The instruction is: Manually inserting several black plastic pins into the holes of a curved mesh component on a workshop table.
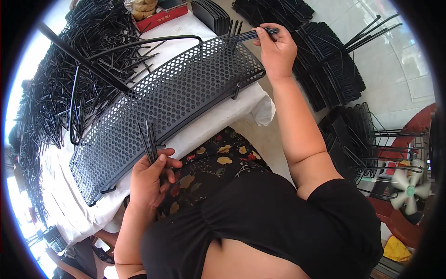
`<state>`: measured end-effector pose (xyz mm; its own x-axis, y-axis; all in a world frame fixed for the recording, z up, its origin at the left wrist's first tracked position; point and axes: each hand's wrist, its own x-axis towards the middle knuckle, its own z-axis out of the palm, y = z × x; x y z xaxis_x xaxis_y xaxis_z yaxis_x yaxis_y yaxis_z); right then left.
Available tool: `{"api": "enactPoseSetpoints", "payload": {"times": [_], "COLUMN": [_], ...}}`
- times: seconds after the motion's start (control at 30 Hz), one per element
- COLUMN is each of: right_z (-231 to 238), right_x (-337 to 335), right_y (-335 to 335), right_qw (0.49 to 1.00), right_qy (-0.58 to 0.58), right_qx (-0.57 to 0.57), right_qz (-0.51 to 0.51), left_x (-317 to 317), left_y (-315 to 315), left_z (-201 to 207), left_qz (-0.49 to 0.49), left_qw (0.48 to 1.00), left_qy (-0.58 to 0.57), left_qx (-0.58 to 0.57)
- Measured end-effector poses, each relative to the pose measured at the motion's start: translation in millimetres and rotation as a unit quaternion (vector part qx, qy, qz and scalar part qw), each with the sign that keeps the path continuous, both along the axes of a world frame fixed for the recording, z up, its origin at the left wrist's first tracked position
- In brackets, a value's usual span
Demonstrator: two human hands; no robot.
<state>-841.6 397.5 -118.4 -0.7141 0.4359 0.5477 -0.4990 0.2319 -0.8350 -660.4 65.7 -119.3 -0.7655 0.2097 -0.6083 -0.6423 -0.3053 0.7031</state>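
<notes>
Glossy black rods (51, 88), too many to count, are lying heaped at the worktop (253, 95)'s far left edge; one curved, perforated panel (165, 100) is resting along its near edge; the left hand (151, 179) is loosely pinching several thin strips (149, 139); the right hand (279, 51) is closing finger and thumb around a slim bundle (246, 35) by the panel's far right corner

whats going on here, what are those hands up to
A person's left hand grips a few thin black strips near the close edge of a curved, perforated black panel. The right hand pinches more dark strips at the panel's far right corner; whether they pass through it isn't clear. The panel rests over a white cloth, with a big tangled black heap to the left.
</notes>
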Motion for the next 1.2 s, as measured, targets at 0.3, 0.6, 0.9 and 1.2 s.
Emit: {"api": "enactPoseSetpoints", "payload": {"times": [0.3, 0.6, 0.9, 1.2], "right_z": [40.1, 22.6, 17.6, 15.6], "right_x": [-8.8, -45.3, 27.3, 101.3], "right_y": [-31.4, -10.6, -69.9, -129.6], "right_qw": [0.947, 0.894, 0.974, 0.800], "right_qy": [-0.009, 0.102, -0.078, -0.323], "right_qx": [0.322, 0.430, 0.186, -0.113], "right_qz": [0.007, -0.069, 0.105, 0.493], "left_x": [-0.1, 3.6, 3.5, -1.0], "left_y": [0.2, -1.8, 11.4, 24.4], "left_z": [-1.2, -3.7, 4.0, 13.9], "left_qz": [-0.001, 0.000, -0.024, -0.116], "left_qw": [1.000, 0.999, 0.998, 0.990], "left_qy": [0.011, 0.022, 0.052, 0.075], "left_qx": [-0.024, -0.034, 0.009, 0.031]}}
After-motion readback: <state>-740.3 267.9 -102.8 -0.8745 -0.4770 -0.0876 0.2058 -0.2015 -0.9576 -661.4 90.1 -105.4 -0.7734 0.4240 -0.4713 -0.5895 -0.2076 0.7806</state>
